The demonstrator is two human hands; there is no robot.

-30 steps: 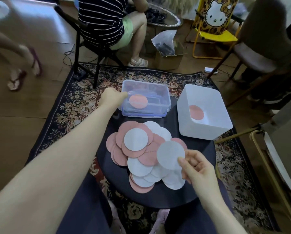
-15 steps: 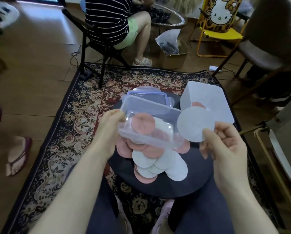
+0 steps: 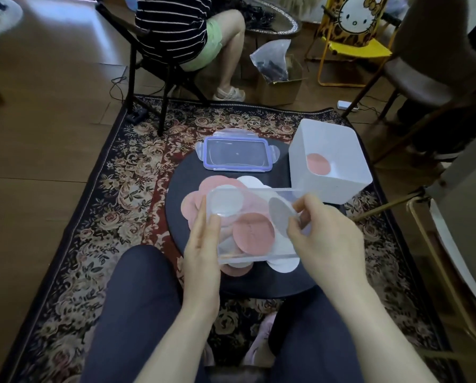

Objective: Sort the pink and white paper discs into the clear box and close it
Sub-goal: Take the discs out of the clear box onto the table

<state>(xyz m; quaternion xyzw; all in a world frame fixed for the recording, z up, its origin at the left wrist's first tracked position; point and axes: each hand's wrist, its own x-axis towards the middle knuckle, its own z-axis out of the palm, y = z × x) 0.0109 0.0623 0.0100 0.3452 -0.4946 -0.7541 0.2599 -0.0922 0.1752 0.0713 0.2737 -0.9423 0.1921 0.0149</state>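
My left hand (image 3: 203, 241) holds the clear box (image 3: 254, 257) by its left wall, lifted above the round black table (image 3: 258, 286). A pink disc (image 3: 254, 233) lies inside the box. My right hand (image 3: 325, 239) pinches a white disc (image 3: 281, 217) tilted on edge at the box's right end, partly inside it. A pile of pink and white discs (image 3: 203, 194) lies on the table under the box, seen partly through it. The clear lid with a purple rim (image 3: 236, 155) rests at the table's far side.
A white square bin (image 3: 339, 186) with one pink disc (image 3: 318, 164) in it stands at the table's right. A patterned rug (image 3: 115, 205) lies underneath. A seated person on a black chair (image 3: 173, 45) is beyond; a wooden chair (image 3: 430, 78) stands on the right.
My left hand has brought the clear box off its lid and closer to me, over the pile. My right hand has carried the white disc from the pile into the box's right end.
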